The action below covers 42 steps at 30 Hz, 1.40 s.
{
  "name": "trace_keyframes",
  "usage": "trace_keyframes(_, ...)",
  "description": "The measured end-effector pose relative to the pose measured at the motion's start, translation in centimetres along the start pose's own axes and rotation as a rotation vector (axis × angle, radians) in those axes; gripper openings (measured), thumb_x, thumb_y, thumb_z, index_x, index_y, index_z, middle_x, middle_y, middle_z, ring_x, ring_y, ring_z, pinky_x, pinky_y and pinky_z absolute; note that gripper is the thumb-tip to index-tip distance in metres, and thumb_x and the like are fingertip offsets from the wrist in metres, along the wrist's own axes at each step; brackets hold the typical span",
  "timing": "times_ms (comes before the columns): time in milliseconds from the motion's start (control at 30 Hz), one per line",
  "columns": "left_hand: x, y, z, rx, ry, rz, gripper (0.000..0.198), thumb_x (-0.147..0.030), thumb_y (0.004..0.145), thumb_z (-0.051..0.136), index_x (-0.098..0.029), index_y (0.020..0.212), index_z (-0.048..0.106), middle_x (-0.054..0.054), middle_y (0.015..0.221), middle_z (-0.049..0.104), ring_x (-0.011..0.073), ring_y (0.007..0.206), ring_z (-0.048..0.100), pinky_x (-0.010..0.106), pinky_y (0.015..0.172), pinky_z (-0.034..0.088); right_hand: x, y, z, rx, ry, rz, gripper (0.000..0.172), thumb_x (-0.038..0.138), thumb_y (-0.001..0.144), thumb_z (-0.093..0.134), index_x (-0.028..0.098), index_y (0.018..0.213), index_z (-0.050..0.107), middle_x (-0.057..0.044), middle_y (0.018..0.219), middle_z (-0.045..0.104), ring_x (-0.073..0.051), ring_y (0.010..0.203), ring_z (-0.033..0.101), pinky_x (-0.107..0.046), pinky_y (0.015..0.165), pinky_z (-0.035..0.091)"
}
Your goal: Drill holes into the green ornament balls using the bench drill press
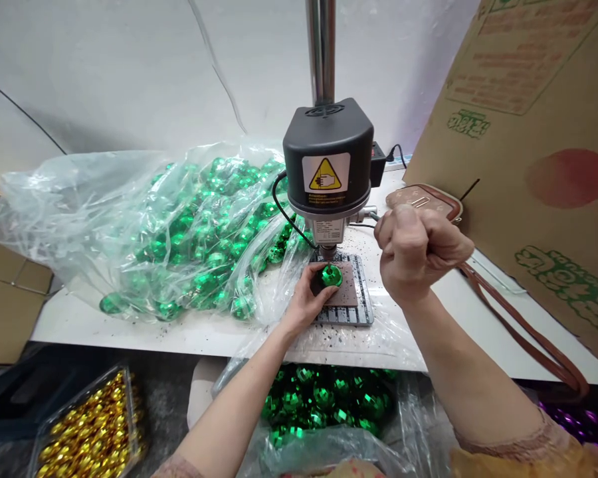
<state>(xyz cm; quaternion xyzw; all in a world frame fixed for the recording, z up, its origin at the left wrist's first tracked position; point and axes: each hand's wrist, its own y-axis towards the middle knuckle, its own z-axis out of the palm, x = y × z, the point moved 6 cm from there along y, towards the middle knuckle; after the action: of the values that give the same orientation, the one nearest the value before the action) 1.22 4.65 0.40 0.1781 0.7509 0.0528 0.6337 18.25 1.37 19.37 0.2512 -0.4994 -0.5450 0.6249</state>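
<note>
My left hand (306, 295) grips a shiny green faceted ball (331, 275) between thumb and fingers. The ball rests on a brown board (347, 292) on the slotted metal base (365, 312) of a small bench drill press (327, 159). Straight above the ball is the drill chuck (327, 253), and the bit meets the ball's top. My right hand (409, 249) is closed in a fist at the press's right side, around the end of its feed lever (371, 214); most of the lever is hidden by the fist.
A clear plastic bag (129, 179) of green balls lies on the white table (179, 338), left. More green balls (323, 395) sit in a bag below. Gold balls (87, 431) fill a clear container. At right are a brown pouch (428, 199) with strap and a carton (538, 166).
</note>
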Motion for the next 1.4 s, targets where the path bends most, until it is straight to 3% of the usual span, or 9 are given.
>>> trace_keyframes(267,0.0,-0.1,0.0,0.006,0.028,0.032,0.049,-0.040,0.089,0.075,-0.024,0.130,0.053,0.010,0.130,0.062,0.0260,0.122,0.061,0.045,0.109,0.047,-0.3,-1.0,-0.7,-0.016,-0.085,-0.042,0.056,0.027,0.093,0.059,0.019,0.054,0.020,0.005,0.044,0.023,-0.005,0.038,0.024,-0.029,0.041,0.020)
trace_keyframes(833,-0.1,-0.3,0.0,0.003,0.023,0.050,0.048,-0.038,0.089,0.076,-0.024,0.130,0.054,0.010,0.130,0.062,0.0257,0.125,0.060,0.045,0.111,0.046,0.2,-2.5,-1.2,0.083,0.018,-0.276,0.048,0.003,0.083,0.055,0.019,0.057,0.017,0.008,0.046,0.027,-0.003,0.037,0.031,-0.026,0.040,0.029)
trace_keyframes(1000,0.4,-0.2,0.0,-0.010,0.008,0.018,0.049,-0.038,0.088,0.077,-0.025,0.130,0.054,0.010,0.131,0.063,0.0256,0.123,0.061,0.045,0.110,0.048,0.4,0.0,-0.1,0.000,-0.056,-0.039,0.052,0.016,0.091,0.058,0.018,0.051,0.025,0.006,0.045,0.027,-0.003,0.038,0.029,-0.027,0.040,0.020)
trace_keyframes(1133,-0.4,-0.4,-0.4,-0.088,0.075,0.043,0.044,-0.036,0.087,0.077,-0.024,0.126,0.058,0.009,0.124,0.065,0.0248,0.117,0.064,0.044,0.104,0.052,0.4,2.5,1.1,-0.009,-0.055,0.129,0.049,0.021,0.092,0.061,0.021,0.053,0.032,0.005,0.047,0.030,-0.007,0.041,0.032,-0.031,0.043,0.023)
trace_keyframes(1200,-2.1,-1.5,-0.8,-0.145,0.168,0.124,0.037,-0.034,0.088,0.076,-0.024,0.121,0.062,0.008,0.118,0.066,0.0242,0.114,0.065,0.042,0.099,0.054,0.3,3.0,1.3,0.009,-0.043,0.150,0.048,0.022,0.092,0.061,0.022,0.054,0.033,0.005,0.047,0.030,-0.008,0.040,0.031,-0.033,0.043,0.023)
trace_keyframes(1267,-4.1,-3.5,-1.0,-0.127,0.254,0.215,0.032,-0.032,0.089,0.074,-0.024,0.118,0.065,0.008,0.117,0.064,0.0235,0.112,0.065,0.038,0.093,0.055,0.4,3.2,1.3,0.016,-0.028,0.138,0.047,0.022,0.092,0.061,0.022,0.054,0.033,0.005,0.046,0.030,-0.009,0.040,0.030,-0.033,0.042,0.023)
trace_keyframes(1333,-5.9,-6.5,-0.6,0.002,0.319,0.287,0.029,-0.031,0.090,0.073,-0.025,0.118,0.067,0.010,0.119,0.062,0.0228,0.111,0.066,0.034,0.089,0.056,0.4,3.1,1.3,0.020,-0.018,0.124,0.047,0.020,0.092,0.061,0.021,0.054,0.033,0.004,0.046,0.031,-0.009,0.040,0.031,-0.033,0.042,0.023)
trace_keyframes(1400,-7.0,-10.1,0.2,0.207,0.410,0.340,0.029,-0.034,0.091,0.072,-0.025,0.118,0.068,0.012,0.121,0.062,0.0233,0.108,0.067,0.034,0.087,0.057,0.4,2.9,1.2,0.024,-0.006,0.122,0.047,0.018,0.092,0.059,0.021,0.053,0.033,0.004,0.046,0.032,-0.008,0.040,0.032,-0.031,0.042,0.022)
